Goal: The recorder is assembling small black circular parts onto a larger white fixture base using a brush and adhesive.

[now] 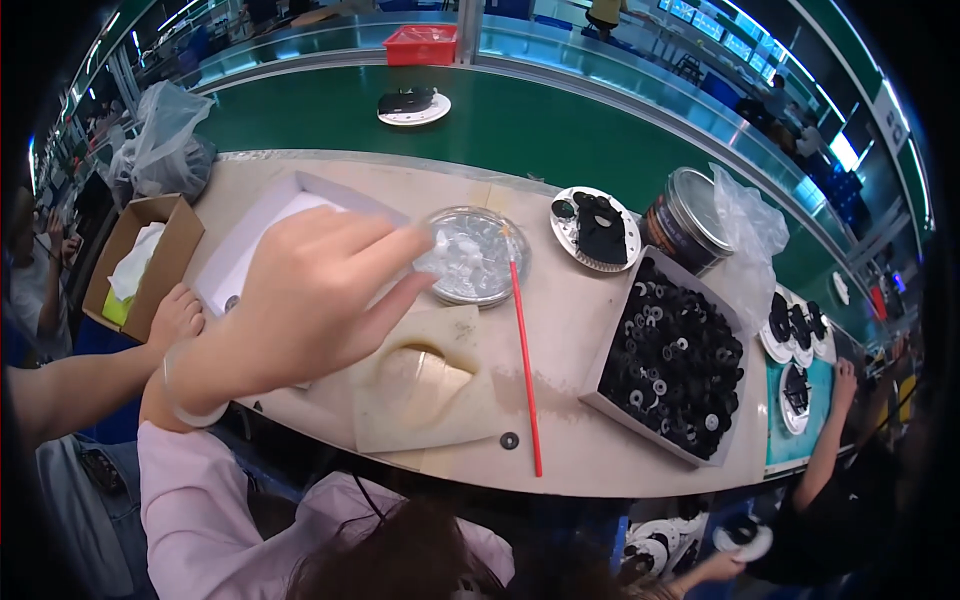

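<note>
We are picking from the shallow round clear dish of clear plastic bits (472, 256), our left hand (300, 300) reaching, fingers (395, 245) loosely spread, grasping nothing. Our right hand is out of view. Next, we judge, comes a fine pinch on one piece.

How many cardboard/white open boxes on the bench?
3. A brown cardboard box at the far left, a white shallow box partly behind the left hand, and a white box of black rings at right. More may be hidden.
</note>
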Available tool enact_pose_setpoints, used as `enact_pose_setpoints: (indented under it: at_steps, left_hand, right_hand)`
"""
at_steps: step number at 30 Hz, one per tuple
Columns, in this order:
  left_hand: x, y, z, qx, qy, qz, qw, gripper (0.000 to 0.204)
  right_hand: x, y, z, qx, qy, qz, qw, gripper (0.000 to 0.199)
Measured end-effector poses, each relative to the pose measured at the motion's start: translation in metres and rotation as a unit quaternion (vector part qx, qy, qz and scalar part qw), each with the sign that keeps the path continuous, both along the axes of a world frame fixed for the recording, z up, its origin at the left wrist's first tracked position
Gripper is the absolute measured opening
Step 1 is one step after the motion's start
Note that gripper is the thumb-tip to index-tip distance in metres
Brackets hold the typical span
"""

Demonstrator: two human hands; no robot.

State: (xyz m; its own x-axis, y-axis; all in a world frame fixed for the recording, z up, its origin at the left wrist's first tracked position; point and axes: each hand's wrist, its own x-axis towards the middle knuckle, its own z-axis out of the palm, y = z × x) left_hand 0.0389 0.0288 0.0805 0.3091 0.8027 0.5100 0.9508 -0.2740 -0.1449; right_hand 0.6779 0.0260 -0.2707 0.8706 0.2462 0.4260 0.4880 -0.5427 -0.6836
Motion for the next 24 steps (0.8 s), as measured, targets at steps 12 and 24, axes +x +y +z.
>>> enact_pose_setpoints:
  at_steps: [12, 24]
  left_hand:
    - [0.004, -0.081, -0.057, 0.012, -0.167, -0.109, 0.98, 0.059]
    - [-0.04, -0.049, -0.087, -0.137, -0.167, -0.214, 0.953, 0.054]
  right_hand:
    - [-0.436, -0.035, 0.268, 0.072, 0.443, 0.724, 0.524, 0.051]
    - [-0.461, -0.024, 0.26, -0.084, -0.166, 0.753, 0.632, 0.035]
